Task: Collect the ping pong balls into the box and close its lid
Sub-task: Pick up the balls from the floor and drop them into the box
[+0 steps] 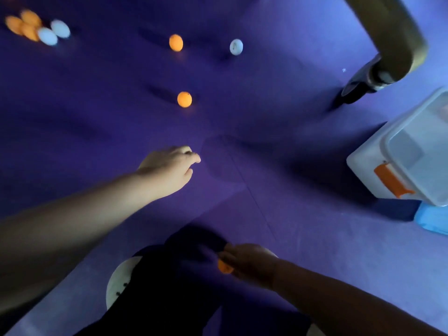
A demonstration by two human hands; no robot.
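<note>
Purple matting [72,122] holds a cluster of balls [31,25] far left and a lone orange ball [184,99] beyond your left hand [169,166], which reaches with loosely curled fingers and holds nothing. Near you, your right hand [247,260] pinches a second orange ball [225,267]. The box [378,166] sits well apart at right, so a hasty swipe could send the lone ball rolling away.

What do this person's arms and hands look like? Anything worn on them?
Left arm and right arm are bare as far as seen: no sleeves, no gloves on the left hand or right hand. No watch or bracelet shows at either wrist; too blurred to tell rings.
</note>
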